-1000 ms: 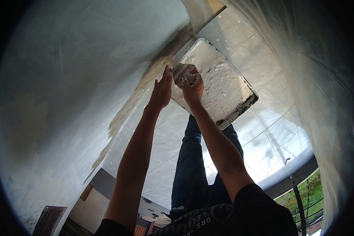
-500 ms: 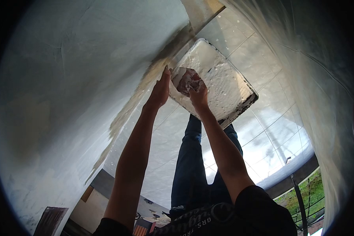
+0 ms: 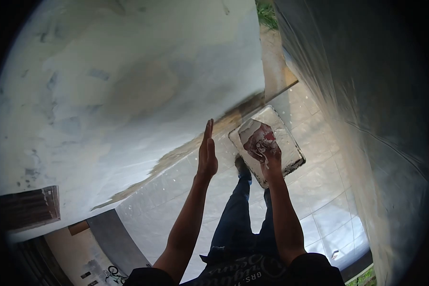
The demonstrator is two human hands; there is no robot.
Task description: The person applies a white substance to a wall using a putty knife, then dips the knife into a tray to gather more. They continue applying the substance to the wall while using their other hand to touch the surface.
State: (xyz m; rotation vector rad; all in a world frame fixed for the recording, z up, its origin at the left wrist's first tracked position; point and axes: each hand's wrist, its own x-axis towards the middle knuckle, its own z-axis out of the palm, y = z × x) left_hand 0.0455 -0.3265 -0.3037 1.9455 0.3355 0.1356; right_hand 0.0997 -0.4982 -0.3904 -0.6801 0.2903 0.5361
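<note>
My right hand (image 3: 270,156) grips a flat, wide scraper (image 3: 253,129) smeared with pale paste, and some of the paste is on the fingers too. Beneath it, on the floor, lies a shallow rectangular tray (image 3: 291,144) coated in white paste, its edges dark and chipped. My left hand (image 3: 207,155) is raised with fingers straight and holds nothing. From this view it overlaps the lower edge of the wall (image 3: 152,90); whether it touches cannot be made out. The wall is patchy grey-white.
Tiled floor (image 3: 176,183) runs along the wall's foot, with white specks on it. Translucent plastic sheeting (image 3: 362,124) hangs on the right. A brown-framed opening (image 3: 28,207) is low in the wall at left. A bicycle (image 3: 114,275) shows at the bottom.
The view has swung toward the wall, and the tray appears smaller and farther off. My right hand with the scraper seems raised from the tray. My hands are farther apart.
</note>
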